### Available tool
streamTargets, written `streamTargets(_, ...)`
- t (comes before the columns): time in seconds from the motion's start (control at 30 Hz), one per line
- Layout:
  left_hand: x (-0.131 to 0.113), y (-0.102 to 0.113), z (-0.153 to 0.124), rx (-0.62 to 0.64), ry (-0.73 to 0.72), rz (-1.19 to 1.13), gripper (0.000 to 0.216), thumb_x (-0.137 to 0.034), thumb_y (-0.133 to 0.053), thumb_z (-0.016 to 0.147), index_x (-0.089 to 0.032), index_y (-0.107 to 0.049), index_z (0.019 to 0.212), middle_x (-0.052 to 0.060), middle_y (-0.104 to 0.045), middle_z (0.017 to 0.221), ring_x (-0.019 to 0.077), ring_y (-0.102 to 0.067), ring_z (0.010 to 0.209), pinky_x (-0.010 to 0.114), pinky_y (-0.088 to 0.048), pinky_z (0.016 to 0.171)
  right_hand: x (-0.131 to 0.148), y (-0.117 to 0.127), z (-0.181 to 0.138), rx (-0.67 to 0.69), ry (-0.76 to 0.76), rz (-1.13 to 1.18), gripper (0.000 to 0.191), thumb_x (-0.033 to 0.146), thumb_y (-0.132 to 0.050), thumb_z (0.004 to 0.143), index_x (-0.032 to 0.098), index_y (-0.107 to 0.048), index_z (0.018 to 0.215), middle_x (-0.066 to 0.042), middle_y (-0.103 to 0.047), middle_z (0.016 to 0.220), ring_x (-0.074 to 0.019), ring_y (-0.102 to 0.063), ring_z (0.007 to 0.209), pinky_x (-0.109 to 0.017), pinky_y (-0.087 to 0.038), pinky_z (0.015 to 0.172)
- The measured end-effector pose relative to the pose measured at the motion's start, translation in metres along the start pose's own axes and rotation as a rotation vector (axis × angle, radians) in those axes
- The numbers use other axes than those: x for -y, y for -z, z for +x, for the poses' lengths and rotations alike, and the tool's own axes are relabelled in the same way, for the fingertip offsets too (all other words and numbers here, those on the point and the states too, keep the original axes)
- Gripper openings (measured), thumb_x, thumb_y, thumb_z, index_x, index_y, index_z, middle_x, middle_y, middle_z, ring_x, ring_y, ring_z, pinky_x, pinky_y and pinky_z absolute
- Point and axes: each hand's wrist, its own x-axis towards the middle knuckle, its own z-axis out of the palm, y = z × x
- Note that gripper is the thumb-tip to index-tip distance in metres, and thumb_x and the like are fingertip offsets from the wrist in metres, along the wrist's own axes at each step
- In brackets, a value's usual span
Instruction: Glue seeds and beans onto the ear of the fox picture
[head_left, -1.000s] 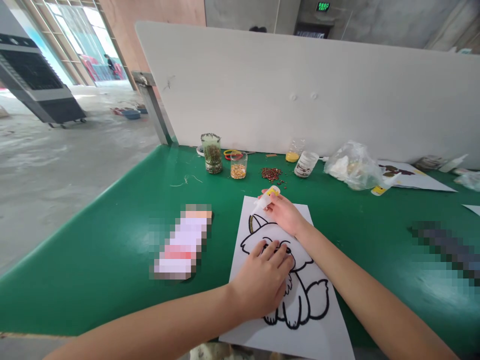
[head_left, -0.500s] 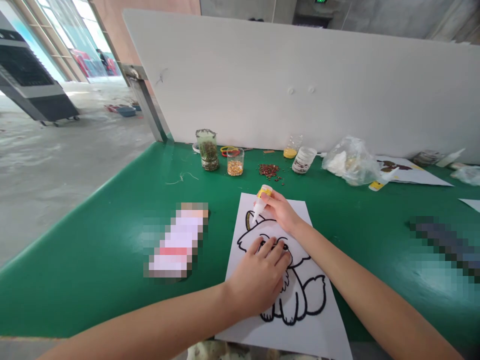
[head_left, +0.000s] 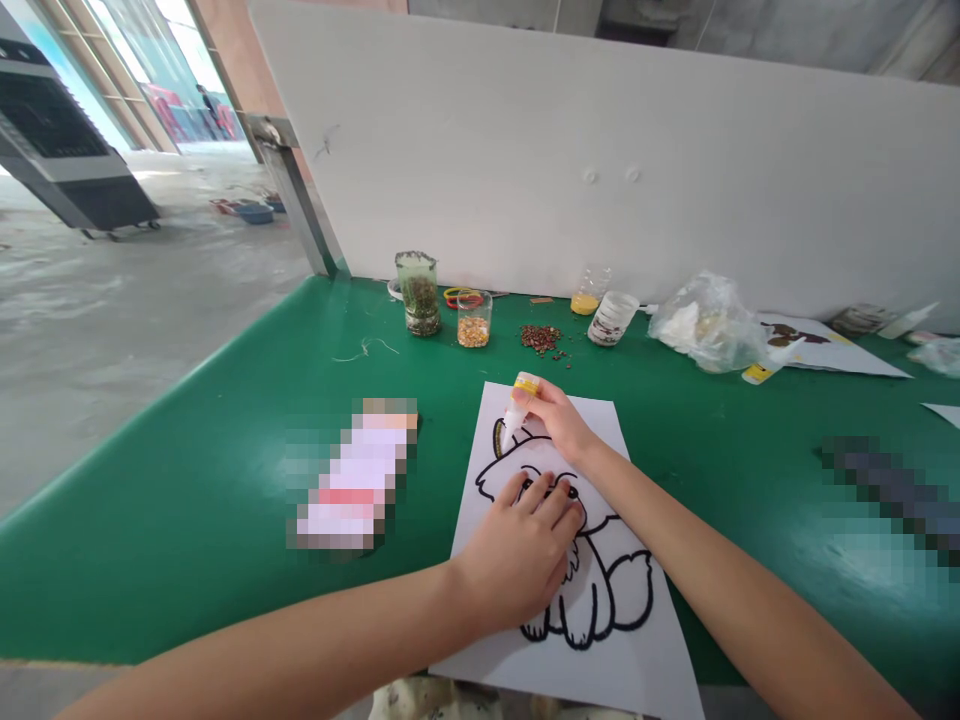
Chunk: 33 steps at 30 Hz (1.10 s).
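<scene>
A white sheet with a black outline drawing of a fox-like animal (head_left: 630, 595) lies on the green table in front of me. My left hand (head_left: 529, 545) rests flat on the drawing's face, fingers spread. My right hand (head_left: 559, 415) grips a small glue bottle (head_left: 519, 405), clear-white with a yellow band. The bottle is held upside down, its nozzle at the animal's left ear (head_left: 498, 438). That ear has a yellowish-brown filling along its inside. Whether glue is flowing cannot be made out.
Behind the sheet stand a green cup of dark bits (head_left: 418, 295), a cup of corn kernels (head_left: 474, 325), a pile of reddish beans (head_left: 540, 338), a tipped white jar (head_left: 613, 318) and a plastic bag (head_left: 705, 325). A blurred phone-like object (head_left: 356, 475) lies left. A white panel (head_left: 480, 150) borders the table.
The glue bottle's nozzle has shifted slightly left and down, closer to the ear. My left hand stays on the paper. The view has tilted slightly.
</scene>
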Motion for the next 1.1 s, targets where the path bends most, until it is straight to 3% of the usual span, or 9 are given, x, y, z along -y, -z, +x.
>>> streamTargets(0.57, -0.0001, 0.0009, 0.0001, 0.003, -0.001, 0.017, 0.038, -0.028, -0.032, 0.093, -0.016, -0.043, 0.127, 0.009, -0.047, 0.136, 0.0277, -0.043, 0.124, 0.043, -0.03, 0.101, -0.002, 0.0016, -0.0007, 0.041, 0.009, -0.065, 0.032, 0.042, -0.073, 0.065, 0.02, -0.052, 0.074, 0.004, -0.052, 0.067, -0.0112, -0.049, 0.064, -0.026, -0.038, 0.063)
streamTargets(1.1, -0.0006, 0.0028, 0.0006, -0.001, -0.004, 0.028, 0.037, -0.028, -0.033, 0.093, -0.015, -0.045, 0.125, 0.01, -0.048, 0.134, 0.0276, -0.043, 0.124, 0.043, -0.031, 0.101, -0.0002, 0.0023, 0.0007, 0.031, -0.001, -0.061, 0.034, 0.043, -0.076, 0.06, 0.02, -0.054, 0.071, 0.002, -0.055, 0.067, -0.0132, -0.052, 0.065, -0.028, -0.042, 0.065)
